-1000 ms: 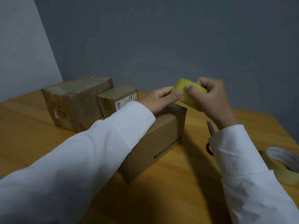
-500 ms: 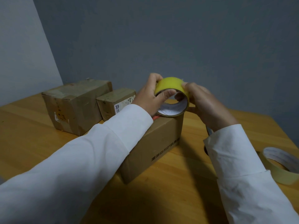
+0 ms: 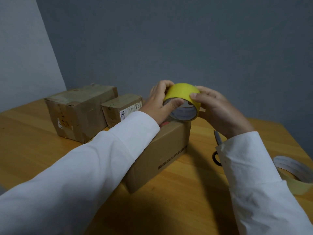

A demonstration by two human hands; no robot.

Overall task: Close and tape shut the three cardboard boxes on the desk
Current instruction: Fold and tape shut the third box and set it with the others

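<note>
Yellow tape roll (image 3: pixel 182 92), wide, with a pale inner core, is held on edge just above the far end of the nearest box (image 3: pixel 166 150), its open core facing the viewer. The nearest box is plain brown cardboard, flaps down, with dark printed characters along its right side; it lies lengthwise on the wooden desk (image 3: pixel 186 192). The large box (image 3: pixel 79 112), worn and creased with old clear tape and a label remnant, stands closed at the rear left. The small box (image 3: pixel 122 107), closed, bearing a white label, stands just beside it on the right.
</note>
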